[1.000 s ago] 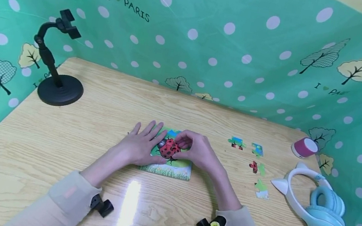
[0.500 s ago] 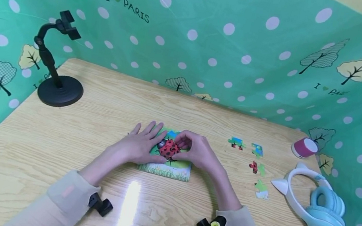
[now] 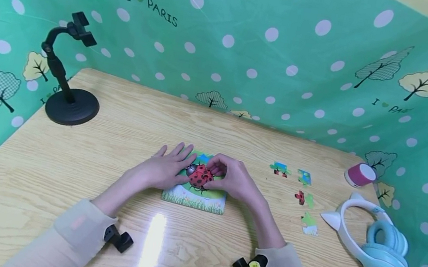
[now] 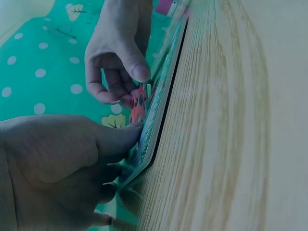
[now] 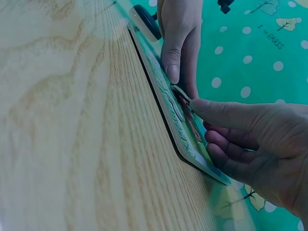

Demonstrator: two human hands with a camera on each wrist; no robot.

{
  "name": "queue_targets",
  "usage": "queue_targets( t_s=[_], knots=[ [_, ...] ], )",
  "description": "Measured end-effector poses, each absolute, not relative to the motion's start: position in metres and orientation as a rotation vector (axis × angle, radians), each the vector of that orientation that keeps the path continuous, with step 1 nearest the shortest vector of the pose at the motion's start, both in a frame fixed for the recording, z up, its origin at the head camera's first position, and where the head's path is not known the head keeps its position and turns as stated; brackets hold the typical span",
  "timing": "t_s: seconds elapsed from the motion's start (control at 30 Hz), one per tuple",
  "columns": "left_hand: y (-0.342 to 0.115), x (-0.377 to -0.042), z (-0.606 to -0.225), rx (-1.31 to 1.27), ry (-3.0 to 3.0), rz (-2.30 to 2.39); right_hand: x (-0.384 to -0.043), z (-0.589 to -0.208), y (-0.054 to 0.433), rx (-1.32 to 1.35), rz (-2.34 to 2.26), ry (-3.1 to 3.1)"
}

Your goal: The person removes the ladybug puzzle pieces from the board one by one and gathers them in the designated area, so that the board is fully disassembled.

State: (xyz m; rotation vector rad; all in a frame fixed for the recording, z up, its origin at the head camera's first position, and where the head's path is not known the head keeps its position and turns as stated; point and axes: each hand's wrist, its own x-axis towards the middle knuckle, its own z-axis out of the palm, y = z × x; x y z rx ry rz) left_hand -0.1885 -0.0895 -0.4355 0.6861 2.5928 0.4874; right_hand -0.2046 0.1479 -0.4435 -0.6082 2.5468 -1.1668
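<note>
A puzzle board (image 3: 193, 202) with a grassy printed border lies on the table in front of me. On it is a red, black-spotted ladybug puzzle section (image 3: 199, 176). My right hand (image 3: 235, 179) pinches its right side between thumb and curled fingers. In the left wrist view the red puzzle section (image 4: 138, 108) looks tilted up from the board. My left hand (image 3: 160, 169) lies over the board's left part with fingers spread and straight, its thumb near the ladybug's left side. The fingers hide the board's left edge, and my right hand covers its right upper part.
Loose puzzle pieces, including a blue-green one (image 3: 304, 176), a red one (image 3: 299, 197) and a green-white one (image 3: 309, 224), lie to the right. Beyond them are cat-ear headphones (image 3: 380, 251) and a purple-white cylinder (image 3: 360, 174). A black phone stand (image 3: 71, 107) stands back left.
My left hand has shifted slightly left and its thumb has drawn up from the ladybug's lower edge, showing more of the board. My right hand keeps its place.
</note>
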Motion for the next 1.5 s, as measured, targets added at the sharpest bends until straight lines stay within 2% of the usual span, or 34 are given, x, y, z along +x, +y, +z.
queue_targets(
  t_s=[0.37, 1.5],
  knots=[
    [-0.0900, -0.1917, -0.4444, 0.748, 2.594, 0.448, -0.2021, -0.4387, 0.1487, -0.613, -1.193, 2.543],
    [-0.0880, -0.1907, -0.4358, 0.711, 2.587, 0.381, -0.2021, -0.4416, 0.1468, -0.700, -1.182, 2.610]
  ],
)
